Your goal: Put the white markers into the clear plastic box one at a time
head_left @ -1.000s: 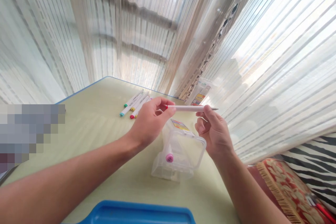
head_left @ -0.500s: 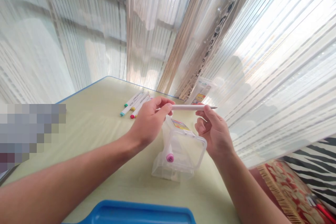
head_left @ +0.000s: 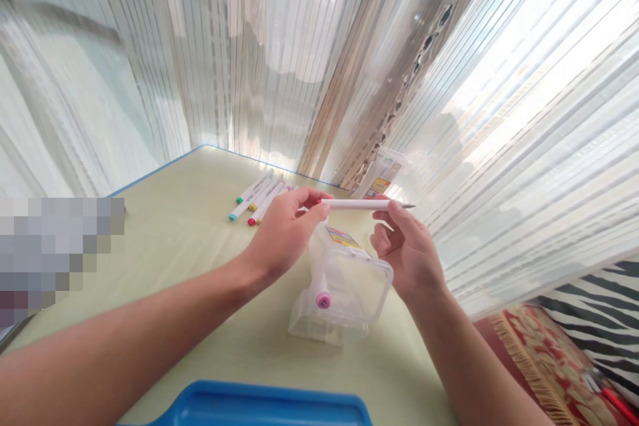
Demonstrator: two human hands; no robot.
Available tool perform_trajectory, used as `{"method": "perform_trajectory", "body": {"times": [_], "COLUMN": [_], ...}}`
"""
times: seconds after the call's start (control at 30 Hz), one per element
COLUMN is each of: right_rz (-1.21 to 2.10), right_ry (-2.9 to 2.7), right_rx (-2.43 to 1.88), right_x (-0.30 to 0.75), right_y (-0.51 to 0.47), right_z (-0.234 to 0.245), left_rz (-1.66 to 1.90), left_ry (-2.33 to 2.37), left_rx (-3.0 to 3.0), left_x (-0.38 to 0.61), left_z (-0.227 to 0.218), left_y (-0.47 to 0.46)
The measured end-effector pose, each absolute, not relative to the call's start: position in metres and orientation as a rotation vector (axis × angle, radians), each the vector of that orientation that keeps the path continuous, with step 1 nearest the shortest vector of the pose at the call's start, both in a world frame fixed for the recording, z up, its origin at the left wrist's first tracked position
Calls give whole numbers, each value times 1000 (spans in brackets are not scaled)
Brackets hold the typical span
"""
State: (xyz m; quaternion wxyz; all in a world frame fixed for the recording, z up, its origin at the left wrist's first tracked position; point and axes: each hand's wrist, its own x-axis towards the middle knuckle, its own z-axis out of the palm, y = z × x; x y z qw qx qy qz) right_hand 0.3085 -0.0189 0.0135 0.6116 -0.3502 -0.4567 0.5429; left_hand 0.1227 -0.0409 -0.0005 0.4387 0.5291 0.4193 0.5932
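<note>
Your left hand [head_left: 285, 229] and right hand [head_left: 410, 249] pinch the pen [head_left: 354, 204] near its ends; it's likely light, stiff, slick: grip mid-length, off the tip [head_left: 408, 206].

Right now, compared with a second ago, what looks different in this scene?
The curtain has visibly shifted its folds, though in no single direction I can tell. Nothing was taken hold of or let go: left hand and right hand still hold the white pen, with at most slight finger movement. The clear box, loose markers and blue tray stayed put.
</note>
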Motion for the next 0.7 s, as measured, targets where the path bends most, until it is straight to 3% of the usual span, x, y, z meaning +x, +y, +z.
{"method": "perform_trajectory", "body": {"times": [0.7], "right_rz": [1307], "right_ry": [-1112], "right_rx": [-776], "right_x": [306], "right_y": [-23], "right_z": [15], "left_rz": [1445], "left_ry": [907], "left_rx": [1183], "left_x": [125], "left_z": [5], "left_y": [-42]}}
